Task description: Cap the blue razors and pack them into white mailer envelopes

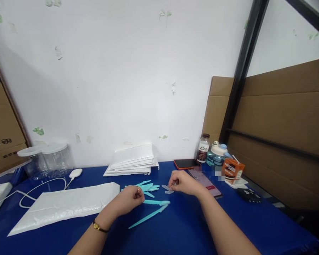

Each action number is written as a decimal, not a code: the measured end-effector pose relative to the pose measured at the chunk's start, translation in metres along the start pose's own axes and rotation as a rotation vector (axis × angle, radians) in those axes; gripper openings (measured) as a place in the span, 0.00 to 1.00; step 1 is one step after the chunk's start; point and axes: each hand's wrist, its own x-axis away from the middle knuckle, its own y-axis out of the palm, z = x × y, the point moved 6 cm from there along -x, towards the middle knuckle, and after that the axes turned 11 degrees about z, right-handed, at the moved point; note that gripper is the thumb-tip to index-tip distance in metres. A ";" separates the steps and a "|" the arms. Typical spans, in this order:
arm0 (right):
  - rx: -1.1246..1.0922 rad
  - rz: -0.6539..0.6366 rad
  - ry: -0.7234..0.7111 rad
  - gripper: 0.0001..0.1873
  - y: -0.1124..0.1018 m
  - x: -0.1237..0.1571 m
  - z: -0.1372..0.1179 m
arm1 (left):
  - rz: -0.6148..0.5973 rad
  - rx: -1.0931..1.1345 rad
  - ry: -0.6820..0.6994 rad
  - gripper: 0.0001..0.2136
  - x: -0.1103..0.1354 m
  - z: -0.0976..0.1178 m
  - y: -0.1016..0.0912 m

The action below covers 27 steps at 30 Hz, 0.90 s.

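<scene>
My left hand point(131, 199) is closed, its fingertips pinching the left end of a slim teal plastic stick point(155, 202). A second teal stick point(146, 217) lies below it, and their right ends meet in a V shape. Behind my left hand is a loose pile of teal sticks point(149, 187), partly hidden by the fingers. My right hand point(182, 182) is closed in a pinch at small clear plastic pieces point(169, 192) on the table. The fingers cover the ends of these pieces, and one seems to be between the fingertips.
On the blue table point(180, 233) lie a white padded envelope point(69, 202), a stack of envelopes point(133, 159), two phones, including one with a lit screen point(206, 182), and a white cable point(22, 200). Clear jars point(57, 161) stand left; a bottle point(202, 148) and orange carton point(231, 170) stand right.
</scene>
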 end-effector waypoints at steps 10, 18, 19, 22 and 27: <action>0.246 -0.122 0.007 0.07 0.021 0.002 0.014 | 0.172 -0.385 0.032 0.13 -0.004 -0.004 -0.010; 0.193 -0.176 0.051 0.08 0.027 0.005 0.013 | 0.187 -0.374 0.083 0.13 -0.009 -0.008 -0.005; 0.193 -0.172 0.049 0.08 0.027 0.005 0.013 | 0.191 -0.378 0.090 0.11 -0.010 -0.007 -0.005; 0.187 -0.169 0.050 0.09 0.027 0.005 0.013 | 0.195 -0.379 0.105 0.08 -0.012 -0.007 -0.007; 0.172 -0.143 0.023 0.09 0.025 0.005 0.010 | 0.221 -0.341 0.100 0.06 -0.015 -0.009 -0.008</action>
